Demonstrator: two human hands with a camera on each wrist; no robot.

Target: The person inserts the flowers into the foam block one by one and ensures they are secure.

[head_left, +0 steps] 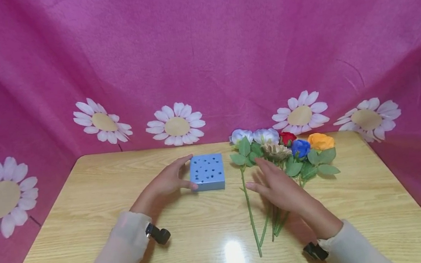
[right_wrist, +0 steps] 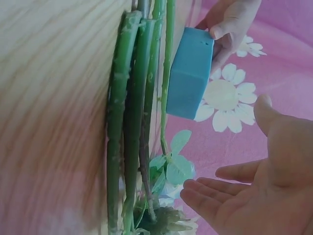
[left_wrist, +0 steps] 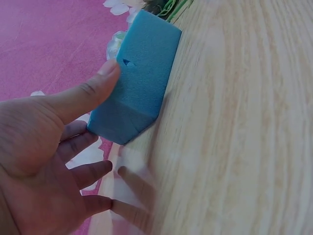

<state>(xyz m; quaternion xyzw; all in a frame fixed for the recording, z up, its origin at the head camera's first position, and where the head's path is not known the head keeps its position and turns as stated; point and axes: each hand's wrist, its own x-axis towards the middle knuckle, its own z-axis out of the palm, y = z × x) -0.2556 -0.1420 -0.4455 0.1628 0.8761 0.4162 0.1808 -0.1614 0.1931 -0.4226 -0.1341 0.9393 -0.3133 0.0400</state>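
Observation:
A square blue foam block (head_left: 210,185), its top dotted with small holes, sits on the wooden table. My left hand (head_left: 165,181) holds it at its left side, the thumb on the near edge and the index finger at the far corner. In the left wrist view the thumb (left_wrist: 90,95) presses against the block's side while the lower fingers spread free. My right hand (head_left: 282,188) hovers over artificial flowers, fingers extended and holding nothing. Among these are a blue rose (head_left: 300,148), a yellow-orange rose (head_left: 321,140), a red rose (head_left: 287,138) and a beige flower (head_left: 277,151).
Two pale lilac flowers (head_left: 266,136) lie at the table's back edge. Several green stems (right_wrist: 117,122) point toward the near side. Behind the wooden table (head_left: 96,198) hangs a pink cloth (head_left: 193,54) printed with large white daisies.

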